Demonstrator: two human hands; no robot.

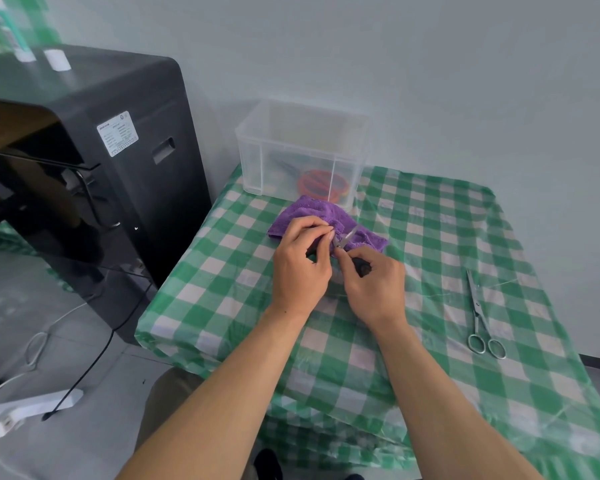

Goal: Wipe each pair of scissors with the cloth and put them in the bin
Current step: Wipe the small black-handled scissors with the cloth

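Grasped between right hand (374, 285) and left hand (302, 261): small dark-handled steel scissors (347, 237), over the purple microfibre cloth (309, 211)
Right fingers curl round the handle, left pinch near the pivot; probably light, stiff, slick, sharp, so safest held by the handles; clear plastic bin (257, 157) just behind; all-metal scissors (478, 317) lie well apart on glossy green-checked tablecloth (430, 237); black appliance (136, 98) at left

A makeshift work corner in a plain room, as we look down on it: a green checked tablecloth (430, 244), a bare pale wall (430, 64) at twelve o'clock, a black appliance (153, 188) at ten, and a white power strip (32, 408) on grey floor tiles (84, 448) at eight.
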